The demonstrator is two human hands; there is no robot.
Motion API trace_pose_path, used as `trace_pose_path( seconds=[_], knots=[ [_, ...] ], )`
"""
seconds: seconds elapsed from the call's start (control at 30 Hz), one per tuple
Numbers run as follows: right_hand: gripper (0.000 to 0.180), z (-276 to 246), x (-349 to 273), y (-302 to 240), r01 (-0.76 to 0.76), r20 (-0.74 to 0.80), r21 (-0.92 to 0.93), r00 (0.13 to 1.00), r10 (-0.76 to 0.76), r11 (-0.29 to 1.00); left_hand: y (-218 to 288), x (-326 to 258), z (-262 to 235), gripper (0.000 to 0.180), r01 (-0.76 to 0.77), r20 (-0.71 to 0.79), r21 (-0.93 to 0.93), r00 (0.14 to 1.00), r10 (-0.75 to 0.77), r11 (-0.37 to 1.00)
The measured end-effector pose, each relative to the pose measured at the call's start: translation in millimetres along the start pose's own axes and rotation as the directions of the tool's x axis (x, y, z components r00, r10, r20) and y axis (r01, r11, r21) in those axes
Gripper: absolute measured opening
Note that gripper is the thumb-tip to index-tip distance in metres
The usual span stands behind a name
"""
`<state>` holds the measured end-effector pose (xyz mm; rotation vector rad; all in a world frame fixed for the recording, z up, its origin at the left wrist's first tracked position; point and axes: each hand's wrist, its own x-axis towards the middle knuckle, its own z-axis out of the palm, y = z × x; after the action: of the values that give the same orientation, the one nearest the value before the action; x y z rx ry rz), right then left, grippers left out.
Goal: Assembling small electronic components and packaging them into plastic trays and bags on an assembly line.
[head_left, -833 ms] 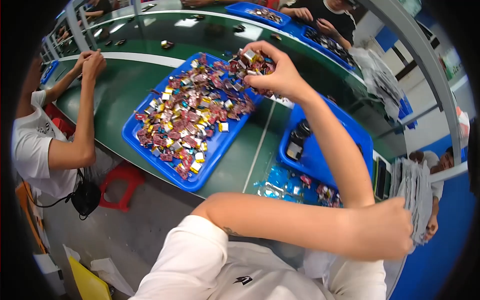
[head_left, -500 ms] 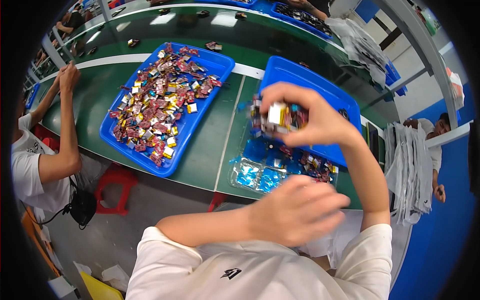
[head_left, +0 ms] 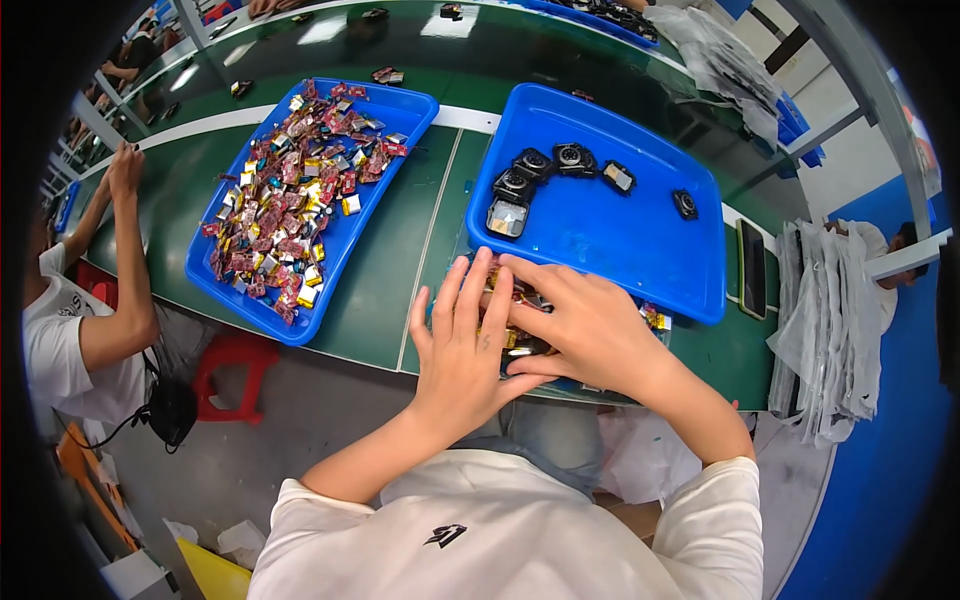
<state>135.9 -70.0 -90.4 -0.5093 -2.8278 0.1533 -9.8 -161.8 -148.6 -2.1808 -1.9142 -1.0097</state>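
Both of my hands are together over the near table edge, in front of the right-hand blue tray point(head_left: 620, 270). My left hand point(head_left: 460, 345) lies with its fingers stretched and apart along the left side of a cluster of small circuit boards with batteries point(head_left: 526, 340). Around the same cluster curl the thumb and fingers of my right hand point(head_left: 600, 325); they cover much of it. More small boards point(head_left: 655, 317) peek out beyond my right wrist. Several black watch cases point(head_left: 573, 158) lie in the blue tray, mostly along its left side.
Another blue tray point(head_left: 345, 270), heaped with boards and batteries point(head_left: 285, 190), stands to the left on the green table point(head_left: 410, 250). A phone point(head_left: 752, 268) lies at the right, near stacked plastic sleeves point(head_left: 825, 330). Someone in a white shirt point(head_left: 75, 330) sits at far left, beside a red stool point(head_left: 235, 375).
My right hand has come down from above the blue tray with its bunch of boards. My left hand has moved up and left to meet it, fingers now stretched. The watch cases have come into sight.
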Motion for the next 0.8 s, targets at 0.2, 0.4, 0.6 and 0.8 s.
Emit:
trace_pose_path(
  seconds=[0.2,0.4,0.6,0.8],
  knots=[
    [0.062,0.0,-19.7,-0.1,-0.066,-0.014,-0.106,0.998,0.065,0.992,-9.0,21.0,-8.9,0.105,-0.095,0.117,-0.054,0.988,0.101,0.994],
    [0.067,8.6,-36.5,2.1,-0.130,-0.074,-0.135,0.990,0.121,0.982,-11.6,32.1,-9.3,0.107,-0.144,0.219,-0.148,0.960,0.174,0.979],
    [0.068,9.6,-39.4,2.4,-0.133,-0.255,0.024,0.958,0.134,0.991,-18.1,23.3,-8.2,0.106,-0.173,-0.017,-0.246,0.985,0.174,0.954],
    [0.057,6.8,-44.2,4.2,-0.085,-0.270,0.101,0.957,0.110,0.991,-32.6,38.1,-7.6,0.112,-0.317,0.022,-0.053,0.948,0.318,0.947]
  ],
)
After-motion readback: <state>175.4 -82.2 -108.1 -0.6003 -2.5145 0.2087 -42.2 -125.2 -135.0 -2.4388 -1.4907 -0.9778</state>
